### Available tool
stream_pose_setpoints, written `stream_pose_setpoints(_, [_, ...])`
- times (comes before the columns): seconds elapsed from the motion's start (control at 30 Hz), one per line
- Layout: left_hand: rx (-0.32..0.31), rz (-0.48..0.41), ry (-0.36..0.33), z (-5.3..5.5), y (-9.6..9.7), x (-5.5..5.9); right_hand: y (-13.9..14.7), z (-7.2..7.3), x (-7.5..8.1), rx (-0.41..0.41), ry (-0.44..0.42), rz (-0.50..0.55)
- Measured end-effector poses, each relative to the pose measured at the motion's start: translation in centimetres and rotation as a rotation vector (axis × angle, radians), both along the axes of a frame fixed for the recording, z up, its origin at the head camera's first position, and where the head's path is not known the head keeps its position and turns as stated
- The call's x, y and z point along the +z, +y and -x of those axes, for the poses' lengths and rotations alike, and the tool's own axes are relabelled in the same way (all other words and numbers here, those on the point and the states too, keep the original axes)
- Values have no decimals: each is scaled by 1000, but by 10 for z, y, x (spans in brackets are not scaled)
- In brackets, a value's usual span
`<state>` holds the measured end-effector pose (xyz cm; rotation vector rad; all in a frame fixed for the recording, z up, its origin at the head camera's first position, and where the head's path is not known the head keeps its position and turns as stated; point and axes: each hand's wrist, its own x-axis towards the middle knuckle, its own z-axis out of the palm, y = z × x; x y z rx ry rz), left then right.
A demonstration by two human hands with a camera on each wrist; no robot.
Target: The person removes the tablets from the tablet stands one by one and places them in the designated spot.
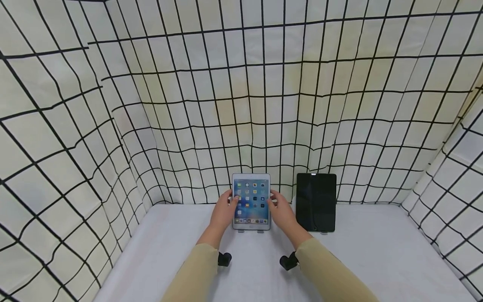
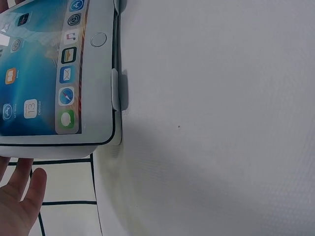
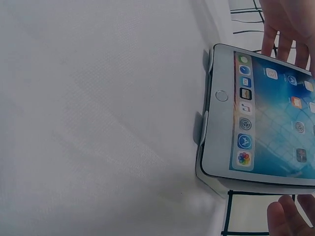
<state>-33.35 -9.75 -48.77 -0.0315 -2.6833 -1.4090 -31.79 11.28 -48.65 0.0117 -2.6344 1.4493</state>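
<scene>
1. Step in hand: to judge by the pose, the white-bordered glass tablet with a lit blue screen [image 1: 251, 201] is being held two-handed at its sides, on its support and not lifted clear.
2. The left grip [image 1: 222, 213] is clamped on the tablet's left side, thumb over the front; the right grip [image 1: 283, 212] is clamped likewise on the right.
3. The tablet leans upright near the back of the white cloth-covered tabletop [image 1: 249, 264], its bottom edge sitting in small pale support lugs [image 2: 115, 89].
4. Next move, as I judge it: either shifting or releasing the tablet calls for both sides acting evenly, so that the bottom edge neither twists nor jumps the lugs.
5. Edges: the white fabric wall with black grid lines [image 1: 264, 138] rises close behind, leaving little depth there. A dark, blank-screened rectangular tablet [image 1: 315, 203] stands just beside the right forearm; whether they touch, I cannot tell.
6. Open room: bare tabletop lies between the forearms, left of the left grip and beyond the dark tablet; pulling toward the person looks freest, sliding right the tightest.
</scene>
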Motion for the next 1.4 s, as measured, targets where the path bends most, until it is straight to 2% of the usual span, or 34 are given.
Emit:
stream_pose_setpoints(0.23, [23, -2, 21, 1, 0, -3, -1, 2, -3, 4, -28, 36])
stream_pose_setpoints(0.57, [54, -73, 36, 2, -3, -6, -3, 2, -2, 25, -28, 82])
stream_pose_setpoints(0.87, [44, -16, 95, -2, -5, -8, -2, -5, -9, 10, 29, 54])
stream_pose_setpoints(1.1, [60, 30, 106, -7, -7, -4, -3, -12, -12, -42, 109, 4])
stream_pose_setpoints(1.4, [59, 26, 100, -13, -9, -6, -3, -16, -14, -9, 94, 30])
